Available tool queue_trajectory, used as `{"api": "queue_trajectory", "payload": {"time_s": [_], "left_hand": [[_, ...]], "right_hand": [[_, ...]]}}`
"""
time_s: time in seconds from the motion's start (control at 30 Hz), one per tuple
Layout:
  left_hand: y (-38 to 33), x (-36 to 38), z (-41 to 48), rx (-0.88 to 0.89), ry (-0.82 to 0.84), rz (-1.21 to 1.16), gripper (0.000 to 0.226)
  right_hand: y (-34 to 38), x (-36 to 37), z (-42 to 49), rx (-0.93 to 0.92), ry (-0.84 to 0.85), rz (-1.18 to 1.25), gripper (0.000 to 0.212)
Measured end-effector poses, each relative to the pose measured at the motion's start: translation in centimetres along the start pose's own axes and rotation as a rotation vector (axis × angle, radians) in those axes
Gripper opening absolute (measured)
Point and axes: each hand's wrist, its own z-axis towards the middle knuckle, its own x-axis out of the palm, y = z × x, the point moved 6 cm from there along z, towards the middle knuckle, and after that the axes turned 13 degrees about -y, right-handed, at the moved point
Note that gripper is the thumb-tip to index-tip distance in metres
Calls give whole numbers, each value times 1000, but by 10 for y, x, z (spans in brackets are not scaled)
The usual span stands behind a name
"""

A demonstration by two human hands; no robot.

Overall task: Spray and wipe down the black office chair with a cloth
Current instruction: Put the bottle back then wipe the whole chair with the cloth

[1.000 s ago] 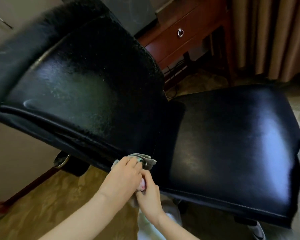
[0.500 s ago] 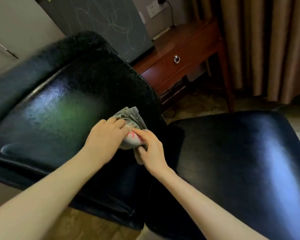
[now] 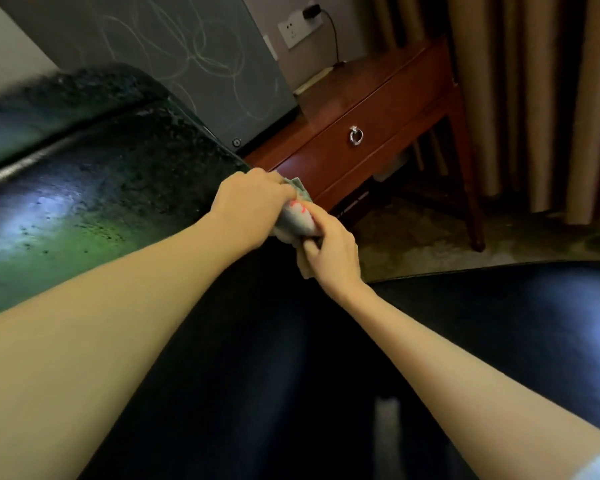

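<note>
While both hands bunch the cloth (image 3: 297, 221) against the black office chair (image 3: 499, 323), at the edge of its backrest (image 3: 101, 202), it looks soft, light and easily wadded, so gripping the whole bundle suits it. The left hand (image 3: 253, 199) curls over it and the right hand (image 3: 329, 252) pinches from five o'clock. Stretching toward nine o'clock, the backrest is glossy, probably slick. Red marks on the cloth are unreadable.

Left hand (image 3: 248, 206) and right hand (image 3: 329, 251) gripping grey cloth (image 3: 297, 218), chair backrest (image 3: 94, 206) edge
</note>
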Motion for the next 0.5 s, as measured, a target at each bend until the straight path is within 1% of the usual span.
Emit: {"api": "queue_trajectory", "payload": {"time_s": [0.1,0.2,0.37,0.5], "left_hand": [[-4,2,2,7,-3,31,43],[-4,-9,-11,1,7,36,40],[0,-40,-67,40,127,69,39],[11,-85,-128,21,249,79,34]], "right_hand": [[-10,1,0,25,50,16,63],[1,0,-10,8,112,-1,63],[44,-4,-62,-14,257,-10,61],[100,-14,-116,-26,375,25,62]]}}
